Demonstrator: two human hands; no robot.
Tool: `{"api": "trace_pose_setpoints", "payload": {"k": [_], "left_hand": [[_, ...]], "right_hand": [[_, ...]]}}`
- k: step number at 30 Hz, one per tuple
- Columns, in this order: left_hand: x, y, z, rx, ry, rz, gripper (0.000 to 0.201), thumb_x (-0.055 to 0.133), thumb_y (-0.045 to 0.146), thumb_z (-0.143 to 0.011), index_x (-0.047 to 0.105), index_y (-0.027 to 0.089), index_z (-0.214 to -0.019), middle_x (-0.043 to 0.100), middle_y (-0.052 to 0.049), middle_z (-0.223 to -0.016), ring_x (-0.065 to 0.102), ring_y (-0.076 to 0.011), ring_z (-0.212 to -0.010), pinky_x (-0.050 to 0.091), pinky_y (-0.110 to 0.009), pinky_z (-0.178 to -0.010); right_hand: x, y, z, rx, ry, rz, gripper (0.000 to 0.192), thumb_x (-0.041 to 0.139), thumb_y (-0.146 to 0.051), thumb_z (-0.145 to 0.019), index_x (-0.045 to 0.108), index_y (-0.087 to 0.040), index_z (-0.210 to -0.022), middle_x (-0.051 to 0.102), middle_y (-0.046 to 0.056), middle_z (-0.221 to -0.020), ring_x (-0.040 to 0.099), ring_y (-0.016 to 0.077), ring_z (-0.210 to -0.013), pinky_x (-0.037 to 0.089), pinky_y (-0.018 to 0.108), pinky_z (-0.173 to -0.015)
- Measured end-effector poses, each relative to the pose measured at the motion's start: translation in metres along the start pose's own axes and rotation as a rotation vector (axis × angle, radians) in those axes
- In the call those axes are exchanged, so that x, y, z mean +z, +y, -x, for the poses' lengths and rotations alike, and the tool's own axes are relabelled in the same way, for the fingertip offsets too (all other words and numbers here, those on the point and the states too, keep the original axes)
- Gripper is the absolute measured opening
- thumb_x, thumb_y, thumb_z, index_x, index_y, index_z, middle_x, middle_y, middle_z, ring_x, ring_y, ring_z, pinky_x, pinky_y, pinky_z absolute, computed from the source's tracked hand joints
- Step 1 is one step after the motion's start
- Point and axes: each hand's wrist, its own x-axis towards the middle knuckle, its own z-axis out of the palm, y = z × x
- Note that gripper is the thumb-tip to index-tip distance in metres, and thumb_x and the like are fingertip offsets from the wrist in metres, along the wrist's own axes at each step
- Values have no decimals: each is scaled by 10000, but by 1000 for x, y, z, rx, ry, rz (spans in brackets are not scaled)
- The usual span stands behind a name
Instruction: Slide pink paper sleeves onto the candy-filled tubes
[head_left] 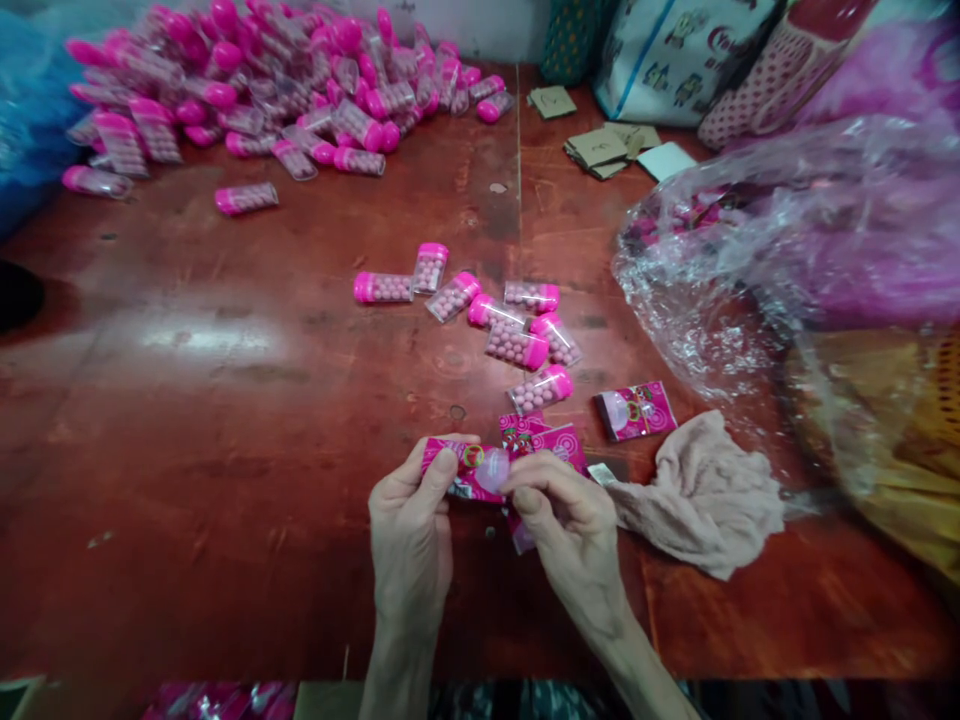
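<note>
Between my two hands, just above the table, is a flat pink printed sleeve (474, 482) with a pale oval on its right part. My left hand (412, 510) pinches its left end, thumb on top. At the right end, the bent fingers and thumb of my right hand (566, 520) close on its edge. More pink printed sleeves (559, 440) lie under and behind my right hand, partly hidden by it. Beyond them several small clear tubes (517, 343) of pink beads with bright pink caps lie scattered. A pink printed packet (637, 410) rests to the right.
A large heap of pink-capped tubes (300, 90) covers the back left. To the right lie a crumpled beige cloth (705, 500) and a clear plastic bag (697, 290). Cardboard pieces (600, 148) and a white printed bag (682, 60) are at the back right. A blue bag (30, 110) stands far left.
</note>
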Motion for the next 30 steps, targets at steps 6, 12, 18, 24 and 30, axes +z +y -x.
{"api": "trace_pose_setpoints", "payload": {"k": [6, 12, 18, 24, 30], "left_hand": [[-2, -9, 5, 114, -111, -133, 107, 646, 175, -751, 717, 159, -830, 664, -11, -780, 593, -133, -753, 459, -221, -724], [1, -15, 5, 35, -43, -20, 68, 649, 180, -753, 707, 167, -786, 660, 17, -692, 574, -92, -651, 462, -198, -656], [-4, -11, -3, 27, 138, 54, 105, 720, 213, -675, 715, 128, -738, 703, -14, -693, 602, -93, -643, 479, -190, -659], [-3, -10, -2, 36, 130, 72, 67, 724, 213, -669, 713, 152, -691, 688, 7, -625, 594, -89, -582, 488, -193, -613], [-5, -9, 3, 102, 102, 48, 66, 709, 223, -691, 717, 158, -698, 680, 13, -617, 585, -88, -569, 482, -187, -585]], "right_hand": [[9, -3, -1, 131, 120, -43, 120, 595, -195, -814, 657, -188, -711, 583, 28, -877, 561, 157, -817, 427, 265, -693], [10, 9, -1, 289, 344, -354, 154, 527, -241, -851, 648, -200, -765, 584, 10, -875, 531, 131, -739, 412, 244, -636], [-39, 12, 1, 172, 161, 149, 134, 536, -303, -862, 635, -217, -892, 596, 27, -906, 528, 192, -867, 407, 323, -773], [-48, 14, 21, 11, -120, 743, 268, 722, -234, -713, 622, -169, -954, 565, 90, -1024, 435, 276, -972, 382, 422, -841], [-40, 13, 22, 185, -20, 604, 95, 654, -230, -773, 576, -179, -793, 581, 36, -752, 520, 206, -722, 431, 355, -657]]}}
